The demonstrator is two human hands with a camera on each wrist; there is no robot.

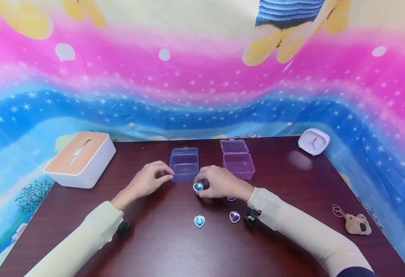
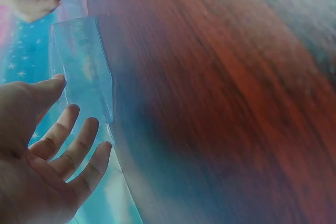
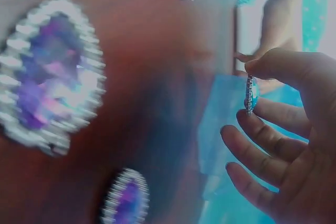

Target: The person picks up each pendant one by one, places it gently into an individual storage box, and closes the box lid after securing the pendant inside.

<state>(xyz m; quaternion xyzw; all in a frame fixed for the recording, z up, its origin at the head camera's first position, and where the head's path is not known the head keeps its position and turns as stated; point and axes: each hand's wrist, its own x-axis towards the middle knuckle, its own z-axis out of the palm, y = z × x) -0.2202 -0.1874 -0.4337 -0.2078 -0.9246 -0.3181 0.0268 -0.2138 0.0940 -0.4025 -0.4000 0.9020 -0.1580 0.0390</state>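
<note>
My right hand (image 1: 220, 181) pinches a light-blue heart-shaped gem (image 1: 198, 187) with a silvery beaded rim between thumb and fingers. It is just in front of an open translucent blue plastic box (image 1: 185, 177). At that box's left front corner is my left hand (image 1: 146, 181), its fingers spread and relaxed in the left wrist view; whether they touch the box I cannot tell. A second blue heart gem (image 1: 199, 221) lies on the table nearer me. Right of it lies a purple heart gem (image 1: 234, 217); another purple heart gem (image 1: 231, 198) is partly hidden beneath my right wrist.
An open pink translucent box (image 1: 246, 175) stands right of the blue one, lid tipped back. A white tissue box with a wood-look top (image 1: 97, 165) is at the left. Toward the right are a white clock (image 1: 314, 141) and a bear keychain (image 1: 357, 224) on the dark table (image 1: 164, 246).
</note>
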